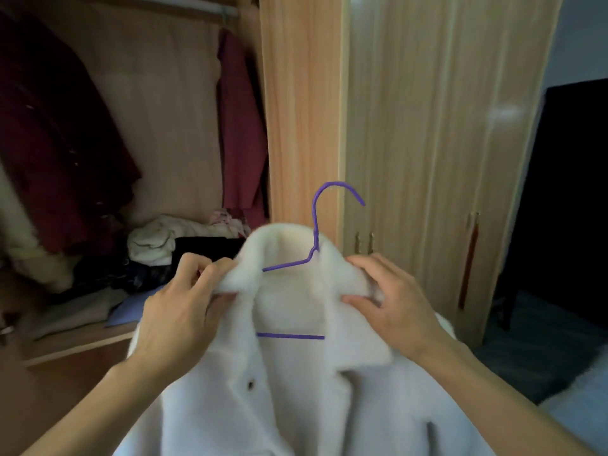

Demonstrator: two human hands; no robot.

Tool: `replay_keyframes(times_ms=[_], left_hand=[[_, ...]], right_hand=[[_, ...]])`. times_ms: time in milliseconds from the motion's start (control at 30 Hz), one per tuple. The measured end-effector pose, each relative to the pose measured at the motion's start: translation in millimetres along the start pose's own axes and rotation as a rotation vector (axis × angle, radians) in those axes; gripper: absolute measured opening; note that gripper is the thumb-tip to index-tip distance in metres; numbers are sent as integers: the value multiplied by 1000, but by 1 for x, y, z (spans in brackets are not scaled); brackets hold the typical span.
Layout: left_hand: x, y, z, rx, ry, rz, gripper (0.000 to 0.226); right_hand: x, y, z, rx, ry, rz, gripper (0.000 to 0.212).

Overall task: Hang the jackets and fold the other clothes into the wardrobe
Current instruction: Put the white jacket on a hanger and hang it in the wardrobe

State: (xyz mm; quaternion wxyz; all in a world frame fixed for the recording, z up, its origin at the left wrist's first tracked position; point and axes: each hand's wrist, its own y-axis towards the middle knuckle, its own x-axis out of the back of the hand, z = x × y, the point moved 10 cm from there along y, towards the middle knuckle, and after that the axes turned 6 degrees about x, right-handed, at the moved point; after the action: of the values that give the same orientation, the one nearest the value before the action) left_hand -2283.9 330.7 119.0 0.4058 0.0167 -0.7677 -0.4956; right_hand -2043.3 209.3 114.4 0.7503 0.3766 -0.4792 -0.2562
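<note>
Head view: 2 hands, left [177, 301] and right [391, 304], pinch 1 white jacket [296, 406] on 1 purple hanger [314, 238].

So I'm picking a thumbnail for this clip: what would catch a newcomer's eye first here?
First the fluffy white jacket filling the lower centre, with the left hand and right hand each pinching a side of its collar. Next the purple hanger inside it, its hook poking up above the collar. Behind on the left, dark red garments hang in the open wardrobe above a heap of clothes.
</note>
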Motion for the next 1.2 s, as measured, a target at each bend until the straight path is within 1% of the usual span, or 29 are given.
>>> replay_keyframes(times_ms=[167, 267, 367, 433, 567, 767, 867, 1067, 1200], left_hand=[[28, 8, 30, 32, 80, -147, 40], [43, 16, 55, 47, 120, -234, 40], [60, 26, 84, 18, 163, -325, 39], [68, 38, 107, -14, 188, -352, 39], [87, 66, 153, -19, 230, -411, 39], [110, 102, 205, -51, 361, -487, 36], [111, 114, 226, -52, 439, -512, 41], [92, 149, 264, -29, 522, -482, 40], [80, 190, 282, 1, 590, -463, 39]], right_hand=[[-28, 43, 18, 117, 38, -117, 43], [-51, 71, 31, 182, 48, -155, 47], [-75, 101, 47, 256, 21, -216, 51], [-93, 122, 56, 285, 12, -258, 49], [-134, 171, 74, 339, 44, -299, 48], [-184, 234, 92, 382, 42, -423, 40], [-212, 256, 89, 376, 83, -447, 40], [-266, 301, 64, 376, 206, -439, 41], [-291, 344, 41, 405, 291, -472, 42]])
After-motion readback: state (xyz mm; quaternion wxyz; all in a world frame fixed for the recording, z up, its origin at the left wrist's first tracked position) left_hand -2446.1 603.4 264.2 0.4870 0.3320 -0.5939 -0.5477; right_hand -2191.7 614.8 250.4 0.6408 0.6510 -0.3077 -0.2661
